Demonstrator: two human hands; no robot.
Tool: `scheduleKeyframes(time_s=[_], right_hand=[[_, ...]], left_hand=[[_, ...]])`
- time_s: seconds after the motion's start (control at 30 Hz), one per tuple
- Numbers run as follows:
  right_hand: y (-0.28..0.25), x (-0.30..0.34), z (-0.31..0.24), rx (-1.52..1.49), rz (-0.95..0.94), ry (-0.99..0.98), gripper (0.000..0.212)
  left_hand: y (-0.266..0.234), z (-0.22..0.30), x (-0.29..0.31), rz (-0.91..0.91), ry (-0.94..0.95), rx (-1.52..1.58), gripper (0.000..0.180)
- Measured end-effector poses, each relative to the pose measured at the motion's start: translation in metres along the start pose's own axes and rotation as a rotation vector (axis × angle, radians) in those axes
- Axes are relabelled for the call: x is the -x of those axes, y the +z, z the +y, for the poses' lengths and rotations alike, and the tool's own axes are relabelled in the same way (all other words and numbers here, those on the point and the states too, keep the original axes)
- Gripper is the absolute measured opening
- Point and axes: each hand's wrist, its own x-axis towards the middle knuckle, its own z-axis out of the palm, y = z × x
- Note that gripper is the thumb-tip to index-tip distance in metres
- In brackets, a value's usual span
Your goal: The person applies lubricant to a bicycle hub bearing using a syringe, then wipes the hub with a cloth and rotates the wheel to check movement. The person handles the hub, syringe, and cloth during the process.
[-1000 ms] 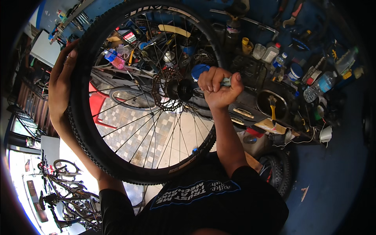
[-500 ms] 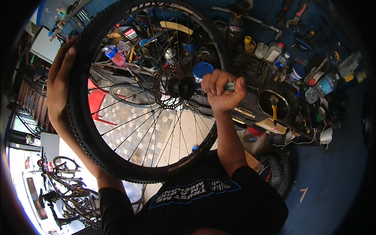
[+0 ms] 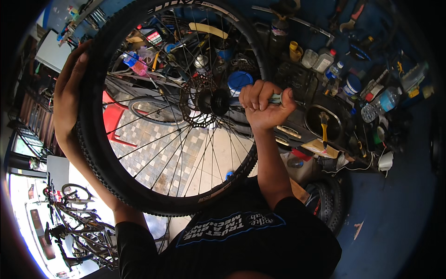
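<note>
A bicycle wheel (image 3: pixel 153 201) with a black knobby tyre fills the middle of the view, held upright in front of my chest. My left hand (image 3: pixel 69 90) holds its outer left side, fingers lying along the tread. At the centre are a black hub (image 3: pixel 219 102) and a perforated disc brake rotor (image 3: pixel 189 110). Just right of the hub, my right hand (image 3: pixel 265 106) is closed in a fist around a hand tool (image 3: pixel 276 99) with a pale green handle. The tool's inner end points at the hub; the fist hides most of it, so its exact kind is unclear.
Beyond the wheel lies a crowded workbench with a blue-lidded tub (image 3: pixel 240 82), bottles (image 3: pixel 325 60) and tools. A yellow-handled brush (image 3: pixel 324 130) rests in a round dark pan (image 3: pixel 312 116). A red chair (image 3: pixel 111 122) shows through the spokes. Spare tyres (image 3: pixel 331 204) stand at lower right, bicycles (image 3: pixel 83 223) at lower left.
The wheel and my left hand have shifted very slightly left. My right fist has moved a little right and up, still gripping the tool.
</note>
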Motion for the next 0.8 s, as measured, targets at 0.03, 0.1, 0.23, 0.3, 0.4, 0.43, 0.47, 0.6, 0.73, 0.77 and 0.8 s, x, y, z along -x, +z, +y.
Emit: scheduleKeyframes(time_s=[0.03, 0.1, 0.23, 0.3, 0.4, 0.43, 0.47, 0.6, 0.73, 0.77, 0.8], right_hand=[[-0.0008, 0.0007, 0.0004, 0.005, 0.003, 0.001, 0.075], [-0.0027, 0.0022, 0.0009, 0.002, 0.005, 0.01, 0.074], [-0.0004, 0.0028, 0.0003, -0.006, 0.011, 0.012, 0.073], [-0.0016, 0.0032, -0.0001, -0.014, 0.01, 0.014, 0.073], [-0.0019, 0.0031, -0.0006, -0.018, 0.003, 0.014, 0.073], [-0.0017, 0.0028, -0.0006, -0.018, -0.001, 0.014, 0.073], [-0.0013, 0.0026, -0.0002, -0.018, 0.0, 0.011, 0.073], [0.0001, 0.0037, 0.0009, -0.013, -0.002, 0.017, 0.074], [-0.0032, 0.0036, 0.0003, -0.004, -0.015, 0.022, 0.074], [-0.0014, 0.0036, 0.0018, -0.013, -0.019, 0.024, 0.073], [0.0018, 0.0037, 0.0046, -0.022, -0.022, 0.025, 0.073]], left_hand=[[0.0, -0.001, 0.0001, -0.002, -0.001, 0.002, 0.044], [0.0002, -0.0028, -0.0001, -0.002, -0.003, 0.011, 0.045], [-0.0012, -0.0041, 0.0001, 0.013, 0.0, -0.013, 0.046], [-0.0007, -0.0039, 0.0003, 0.026, 0.004, -0.046, 0.046], [0.0, -0.0026, 0.0014, 0.042, 0.009, -0.088, 0.046], [-0.0009, -0.0031, 0.0009, 0.036, 0.015, -0.095, 0.046], [-0.0017, -0.0033, 0.0006, 0.03, 0.021, -0.1, 0.046], [-0.0006, -0.0029, 0.0004, 0.019, -0.001, -0.074, 0.046], [0.0054, -0.0033, -0.0002, 0.025, -0.005, -0.005, 0.044], [0.0049, -0.0023, 0.0022, 0.029, -0.009, 0.022, 0.044], [0.0003, -0.0036, 0.0033, 0.02, -0.01, 0.022, 0.044]])
